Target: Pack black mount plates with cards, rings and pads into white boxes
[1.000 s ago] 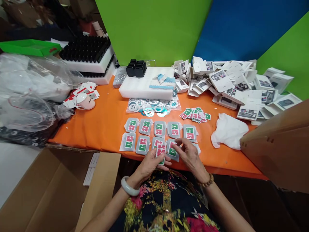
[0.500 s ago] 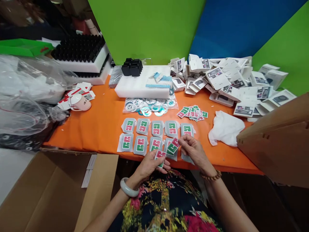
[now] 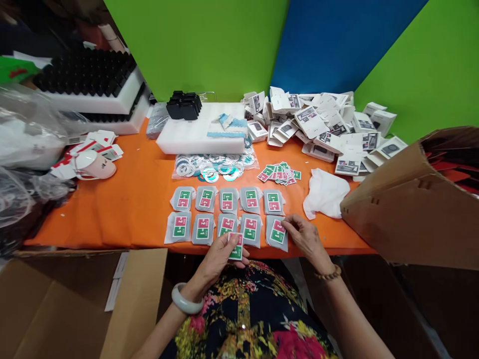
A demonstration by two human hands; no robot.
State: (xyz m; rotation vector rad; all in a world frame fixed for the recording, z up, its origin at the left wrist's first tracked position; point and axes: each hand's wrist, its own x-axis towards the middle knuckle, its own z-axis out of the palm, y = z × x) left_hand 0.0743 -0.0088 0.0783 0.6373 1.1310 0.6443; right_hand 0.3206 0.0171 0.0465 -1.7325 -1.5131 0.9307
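My left hand (image 3: 219, 257) is closed around a small stack of red-and-green wipe packets (image 3: 236, 249), printed 1 and 2, with the thumb on top. At the table's front edge, my right hand (image 3: 305, 239) pinches the edge of a single red-and-green packet (image 3: 277, 232). That packet lies over a grey wrapped pouch (image 3: 277, 245), the last on the right in the near row. Several more grey pouches (image 3: 180, 219) form two rows, each with a packet on top. My left hand partly hides one near-row pouch. Loose packets (image 3: 280, 173) lie fanned out behind the rows.
White foam block (image 3: 202, 142) with black parts (image 3: 184, 104) stands behind a bag of rings (image 3: 213, 167). White boxes (image 3: 318, 124) pile up at back right. A white cloth (image 3: 325, 192) lies beside a tall carton (image 3: 404, 214). A mug (image 3: 95, 165) sits left.
My right hand has carried one packet right and down onto the last near-row pouch. My left hand keeps the stack. The view has shifted, so the table appears further left.
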